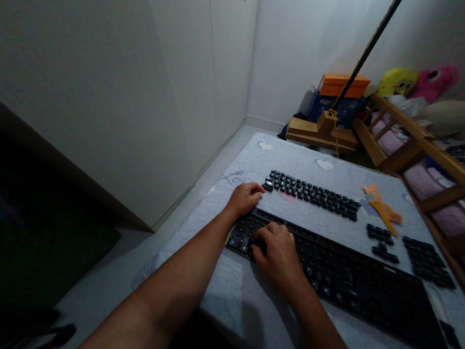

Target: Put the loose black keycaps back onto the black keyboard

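Note:
A black keyboard base (349, 282) lies slantwise across the quilted cover, most of its keycaps off and a few keys in place at its lower left corner. My right hand (277, 250) is over the left part of the base, fingers curled down and pinched on something I cannot make out. My left hand (245, 198) rests by the left end of the loose keycap rows (313, 194), fingers bent together near the end keycap; what they hold is hidden. Smaller keycap groups (379, 234) and a keypad block (428, 262) lie to the right.
An orange brush (381, 211) lies on an orange cloth (393, 214) behind the keycap groups. A wooden rail (437, 142) runs along the right. A wooden stand (323, 129) with a pole is at the far edge. White cabinet doors (178, 54) fill the left.

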`<state>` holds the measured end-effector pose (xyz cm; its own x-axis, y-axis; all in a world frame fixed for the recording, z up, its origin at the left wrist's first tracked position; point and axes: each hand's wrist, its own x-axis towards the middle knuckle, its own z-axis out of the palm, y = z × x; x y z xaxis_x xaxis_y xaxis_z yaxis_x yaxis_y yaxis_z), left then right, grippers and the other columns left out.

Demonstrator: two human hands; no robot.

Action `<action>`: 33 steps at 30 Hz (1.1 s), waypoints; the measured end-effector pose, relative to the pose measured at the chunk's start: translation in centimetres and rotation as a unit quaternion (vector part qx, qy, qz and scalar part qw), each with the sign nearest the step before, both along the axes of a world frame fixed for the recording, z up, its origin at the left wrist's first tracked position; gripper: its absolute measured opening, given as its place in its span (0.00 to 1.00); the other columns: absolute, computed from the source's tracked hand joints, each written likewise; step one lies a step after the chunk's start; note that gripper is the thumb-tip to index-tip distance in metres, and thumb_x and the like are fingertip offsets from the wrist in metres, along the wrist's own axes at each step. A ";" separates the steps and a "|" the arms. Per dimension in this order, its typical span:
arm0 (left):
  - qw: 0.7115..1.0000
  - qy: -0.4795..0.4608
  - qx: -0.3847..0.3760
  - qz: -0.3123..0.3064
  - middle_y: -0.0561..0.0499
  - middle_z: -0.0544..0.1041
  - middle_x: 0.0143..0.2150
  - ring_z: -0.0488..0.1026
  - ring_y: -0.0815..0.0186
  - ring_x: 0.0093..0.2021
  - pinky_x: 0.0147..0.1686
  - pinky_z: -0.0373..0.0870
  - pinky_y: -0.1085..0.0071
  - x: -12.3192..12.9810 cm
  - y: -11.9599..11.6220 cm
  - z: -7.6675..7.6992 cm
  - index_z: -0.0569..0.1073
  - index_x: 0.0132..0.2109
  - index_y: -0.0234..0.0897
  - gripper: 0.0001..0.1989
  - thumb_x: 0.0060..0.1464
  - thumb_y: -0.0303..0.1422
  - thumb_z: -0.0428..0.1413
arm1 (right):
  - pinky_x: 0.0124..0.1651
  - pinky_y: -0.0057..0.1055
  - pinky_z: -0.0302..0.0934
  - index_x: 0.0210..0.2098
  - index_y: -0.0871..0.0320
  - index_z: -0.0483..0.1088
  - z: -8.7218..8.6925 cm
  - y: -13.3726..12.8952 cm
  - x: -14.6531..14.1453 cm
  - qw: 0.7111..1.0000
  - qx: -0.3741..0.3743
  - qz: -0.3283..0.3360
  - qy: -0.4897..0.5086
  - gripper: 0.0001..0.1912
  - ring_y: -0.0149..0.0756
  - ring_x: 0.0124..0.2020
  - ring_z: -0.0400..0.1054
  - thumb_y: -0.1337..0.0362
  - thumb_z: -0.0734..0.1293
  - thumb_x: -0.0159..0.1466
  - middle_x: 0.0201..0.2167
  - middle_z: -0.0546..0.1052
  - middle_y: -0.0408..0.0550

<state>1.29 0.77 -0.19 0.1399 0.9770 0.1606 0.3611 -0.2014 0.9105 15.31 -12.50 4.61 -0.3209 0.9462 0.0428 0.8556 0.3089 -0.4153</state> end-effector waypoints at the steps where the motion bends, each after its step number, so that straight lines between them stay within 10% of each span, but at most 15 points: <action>1: 1.000 -0.001 -0.001 0.000 0.51 0.79 0.31 0.74 0.67 0.32 0.37 0.69 0.73 0.0 0.0 0.0 0.78 0.39 0.34 0.11 0.50 0.29 0.54 | 0.47 0.38 0.52 0.38 0.55 0.73 0.0 0.0 0.0 1.000 0.000 0.000 0.002 0.05 0.44 0.45 0.62 0.67 0.67 0.61 0.41 0.73 0.50; 33: 1.000 -0.006 -0.004 -0.002 0.52 0.78 0.29 0.72 0.68 0.30 0.35 0.67 0.74 0.0 -0.1 0.3 0.79 0.38 0.33 0.11 0.49 0.28 0.54 | 0.47 0.39 0.52 0.40 0.54 0.76 -0.5 0.1 -0.1 1.000 -0.006 -0.006 0.018 0.07 0.43 0.46 0.63 0.66 0.66 0.65 0.41 0.74 0.50</action>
<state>1.26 0.64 0.09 0.1423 0.9777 0.1543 0.3490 -0.1955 0.9165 15.21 -12.41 4.12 -0.3089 0.9502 0.0424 0.8430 0.2941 -0.4503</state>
